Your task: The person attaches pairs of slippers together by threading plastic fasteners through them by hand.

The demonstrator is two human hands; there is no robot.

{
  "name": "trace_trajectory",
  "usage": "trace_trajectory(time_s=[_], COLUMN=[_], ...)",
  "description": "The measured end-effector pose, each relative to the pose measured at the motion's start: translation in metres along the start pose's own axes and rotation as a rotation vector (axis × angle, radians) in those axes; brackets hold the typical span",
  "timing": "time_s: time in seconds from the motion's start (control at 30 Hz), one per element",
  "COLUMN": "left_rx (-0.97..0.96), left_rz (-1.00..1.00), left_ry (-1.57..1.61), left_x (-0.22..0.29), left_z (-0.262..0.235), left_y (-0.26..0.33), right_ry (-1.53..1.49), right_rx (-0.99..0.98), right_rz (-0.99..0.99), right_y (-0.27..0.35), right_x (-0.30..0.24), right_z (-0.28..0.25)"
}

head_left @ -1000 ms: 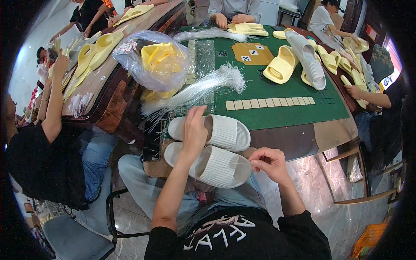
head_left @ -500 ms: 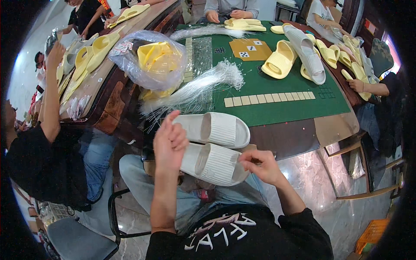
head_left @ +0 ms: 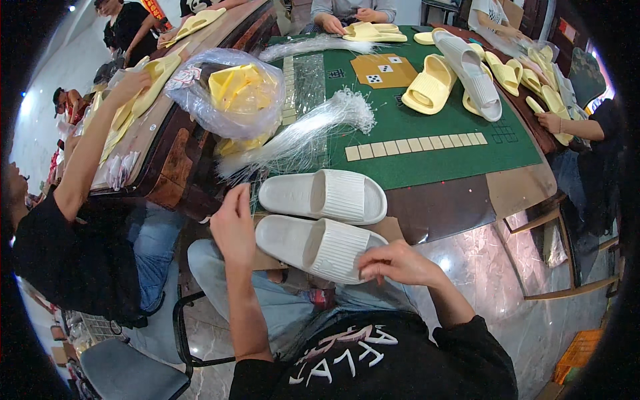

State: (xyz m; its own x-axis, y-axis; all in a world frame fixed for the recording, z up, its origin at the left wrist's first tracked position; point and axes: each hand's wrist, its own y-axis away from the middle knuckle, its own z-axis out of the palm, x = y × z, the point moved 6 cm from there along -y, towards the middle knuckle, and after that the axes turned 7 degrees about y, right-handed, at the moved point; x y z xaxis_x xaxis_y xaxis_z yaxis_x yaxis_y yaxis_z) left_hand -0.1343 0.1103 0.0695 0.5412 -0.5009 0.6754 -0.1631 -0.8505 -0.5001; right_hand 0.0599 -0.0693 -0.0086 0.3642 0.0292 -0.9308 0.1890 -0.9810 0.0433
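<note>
Two pale grey slide slippers lie side by side at the table's near edge, toes to the right: the far slipper (head_left: pixel 347 197) and the near slipper (head_left: pixel 333 250). My right hand (head_left: pixel 400 262) is at the toe end of the near slipper's ribbed strap, fingers bent together; anything between them is too small to make out. My left hand (head_left: pixel 233 227) is raised just left of the slippers' heels, its fingers pressed together; what they pinch, if anything, I cannot make out. Beyond it a bundle of thin clear plastic strands (head_left: pixel 313 130) fans out across the table.
A clear bag with yellow pieces (head_left: pixel 243 90) stands at the table's left. Cream tiles (head_left: pixel 417 145) form a row on the green mat (head_left: pixel 453 167). Yellow slippers (head_left: pixel 430 83) and a grey one (head_left: pixel 467 70) lie at the right. Other people work around the tables.
My left hand has moved left and down, off the slippers' heels. My right hand has shifted slightly left and down at the near strap. The person at left has lowered an arm to the yellow slippers.
</note>
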Motion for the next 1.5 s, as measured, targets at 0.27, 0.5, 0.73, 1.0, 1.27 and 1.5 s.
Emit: trace_trajectory(time_s=[0.27,0.5,0.73,1.0,1.27,1.5], left_rx=[-0.062,-0.280,-0.345,-0.467,-0.526,-0.463], left_rz=[0.067,0.062,-0.047,0.061,0.148,0.101], left_ry=[-0.020,-0.052,0.228,0.456,0.507,0.240], left_x=[-0.025,-0.010,-0.012,-0.005,-0.003,-0.010], left_z=[0.071,0.140,0.158,0.168,0.169,0.168], left_y=[-0.010,-0.005,0.009,0.021,0.020,0.021], right_ry=[0.062,-0.092,-0.091,-0.257,-0.206,-0.358], right_rx=[0.737,0.760,0.727,0.506,0.344,0.585], right_rz=[0.090,0.083,0.149,0.146,0.282,0.190], right_y=[-0.006,-0.022,-0.025,-0.045,-0.051,-0.047], right_x=[0.025,0.041,0.045,0.040,0.054,0.047], right_z=[-0.039,-0.041,-0.049,-0.048,-0.050,-0.053])
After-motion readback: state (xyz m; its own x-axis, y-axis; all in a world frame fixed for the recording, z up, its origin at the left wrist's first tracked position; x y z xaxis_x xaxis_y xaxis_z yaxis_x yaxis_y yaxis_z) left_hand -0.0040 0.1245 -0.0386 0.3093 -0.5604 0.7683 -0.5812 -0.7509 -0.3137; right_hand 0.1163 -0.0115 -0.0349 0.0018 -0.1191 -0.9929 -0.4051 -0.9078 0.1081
